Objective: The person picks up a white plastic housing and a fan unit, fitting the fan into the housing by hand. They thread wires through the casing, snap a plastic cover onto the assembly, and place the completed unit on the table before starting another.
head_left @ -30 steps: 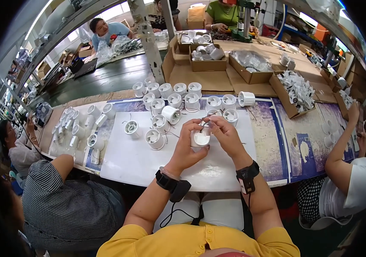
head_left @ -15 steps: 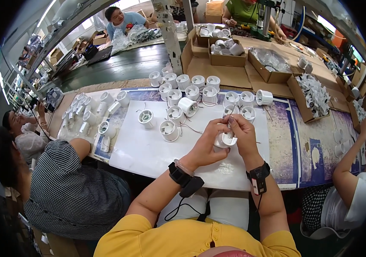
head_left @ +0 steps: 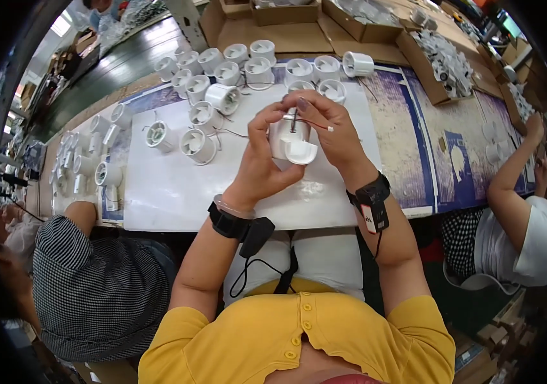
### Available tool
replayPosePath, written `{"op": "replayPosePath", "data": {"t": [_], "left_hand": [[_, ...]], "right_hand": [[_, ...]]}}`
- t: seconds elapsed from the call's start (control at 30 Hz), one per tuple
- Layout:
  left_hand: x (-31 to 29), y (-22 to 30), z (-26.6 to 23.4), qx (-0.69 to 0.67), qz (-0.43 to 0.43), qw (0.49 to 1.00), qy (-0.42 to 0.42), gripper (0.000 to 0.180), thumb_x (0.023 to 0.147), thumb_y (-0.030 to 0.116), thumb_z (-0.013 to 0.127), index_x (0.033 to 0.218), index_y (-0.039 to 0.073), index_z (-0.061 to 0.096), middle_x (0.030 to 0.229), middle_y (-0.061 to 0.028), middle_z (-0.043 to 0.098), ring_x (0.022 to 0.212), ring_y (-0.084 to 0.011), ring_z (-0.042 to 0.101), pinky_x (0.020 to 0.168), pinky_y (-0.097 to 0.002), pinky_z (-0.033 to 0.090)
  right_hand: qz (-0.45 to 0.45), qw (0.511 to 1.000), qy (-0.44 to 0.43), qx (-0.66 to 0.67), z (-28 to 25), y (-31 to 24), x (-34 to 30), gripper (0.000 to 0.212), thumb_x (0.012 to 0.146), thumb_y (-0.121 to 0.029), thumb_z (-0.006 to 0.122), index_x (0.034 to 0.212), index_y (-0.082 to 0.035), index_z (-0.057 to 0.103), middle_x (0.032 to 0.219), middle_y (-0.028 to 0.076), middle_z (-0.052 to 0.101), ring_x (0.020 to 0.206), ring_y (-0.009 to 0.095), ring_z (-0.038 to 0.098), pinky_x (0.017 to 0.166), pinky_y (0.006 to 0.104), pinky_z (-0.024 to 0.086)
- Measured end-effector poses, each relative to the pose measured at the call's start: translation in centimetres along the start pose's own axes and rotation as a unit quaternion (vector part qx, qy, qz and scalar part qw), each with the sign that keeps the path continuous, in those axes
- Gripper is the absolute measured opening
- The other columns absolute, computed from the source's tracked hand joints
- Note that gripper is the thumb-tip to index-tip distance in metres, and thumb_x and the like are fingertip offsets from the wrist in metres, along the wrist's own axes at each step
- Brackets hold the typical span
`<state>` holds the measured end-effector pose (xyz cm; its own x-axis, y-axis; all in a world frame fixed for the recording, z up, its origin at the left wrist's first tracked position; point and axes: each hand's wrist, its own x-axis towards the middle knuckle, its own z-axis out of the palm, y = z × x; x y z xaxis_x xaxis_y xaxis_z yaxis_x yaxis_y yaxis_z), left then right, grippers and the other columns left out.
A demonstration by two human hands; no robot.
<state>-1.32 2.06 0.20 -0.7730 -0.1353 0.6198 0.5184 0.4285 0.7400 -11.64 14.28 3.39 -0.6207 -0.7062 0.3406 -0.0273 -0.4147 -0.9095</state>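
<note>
Between my hands, over the white board (head_left: 152,205), is a white plastic lamp housing (head_left: 280,137) with a half-round white piece (head_left: 301,153) at its near end. My left hand (head_left: 257,160) is closed around the housing's left side, thumb beneath it. Dark and red thin wires (head_left: 308,120) run across its top, one ending in a small white connector (head_left: 330,128). At the upper end of the housing, my right hand (head_left: 334,125) pinches the wires; its fingertips partly hide them. Nearest my left hand stands another round white housing (head_left: 198,147) with a trailing wire.
Several white housings (head_left: 227,72) stand grouped behind my hands; more small white parts (head_left: 81,163) lie to the left. Cardboard boxes (head_left: 436,93) of white parts line the back right. One person (head_left: 94,288) sits at my left, another (head_left: 510,237) at my right.
My view has tipped downward. The housing has been turned so its half-round piece faces me, and the red wire with its connector now shows beside my right fingers. Both hands keep hold.
</note>
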Motion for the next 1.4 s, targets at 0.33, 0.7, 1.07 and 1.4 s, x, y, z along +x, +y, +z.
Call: {"op": "replayPosePath", "data": {"t": [0.33,0.7,1.07,1.4], "left_hand": [[0.6,0.9,0.7,0.072,0.051,0.996,-0.028,0.065,0.060,0.004,0.071,0.118,0.009,0.043,0.129,-0.0215,0.039,0.122,-0.0374,0.041,0.102,-0.0408,0.036],[0.0,2.1,0.6,0.011,-0.005,1.000,-0.028,0.058,0.063,0.001,0.067,0.116,0.009,0.045,0.126,-0.0183,0.042,0.120,-0.0345,0.042,0.103,-0.0389,0.034],[0.0,1.2,0.6,-0.027,-0.074,0.996,-0.032,0.060,0.066,0.001,0.065,0.121,0.006,0.042,0.122,-0.0155,0.045,0.116,-0.0311,0.046,0.101,-0.0372,0.036],[0.2,1.1,0.7,-0.001,-0.045,0.998,-0.034,0.064,0.067,0.002,0.064,0.126,0.005,0.040,0.121,-0.0160,0.046,0.115,-0.0317,0.046,0.099,-0.0374,0.038]], "right_hand": [[-0.050,0.999,-0.014,-0.015,-1.1,0.7,-0.6,0.021,0.097,-0.015,0.052,0.099,0.000,0.065,0.107,0.008,0.059,0.102,0.015,0.053,0.089,0.0272,0.041],[0.015,0.998,-0.001,-0.063,-0.7,0.4,-1.6,0.021,0.095,-0.015,0.053,0.107,-0.001,0.063,0.108,0.007,0.059,0.104,0.015,0.053,0.093,0.0281,0.041],[-0.087,0.987,-0.075,-0.110,-1.2,-0.1,-1.2,0.018,0.088,-0.011,0.058,0.102,-0.006,0.069,0.120,0.008,0.056,0.113,0.020,0.050,0.097,0.0336,0.039],[-0.152,0.963,0.048,-0.215,-0.3,0.1,-1.2,0.016,0.091,-0.009,0.056,0.087,-0.002,0.069,0.112,0.007,0.058,0.105,0.020,0.053,0.090,0.0317,0.042]]}}
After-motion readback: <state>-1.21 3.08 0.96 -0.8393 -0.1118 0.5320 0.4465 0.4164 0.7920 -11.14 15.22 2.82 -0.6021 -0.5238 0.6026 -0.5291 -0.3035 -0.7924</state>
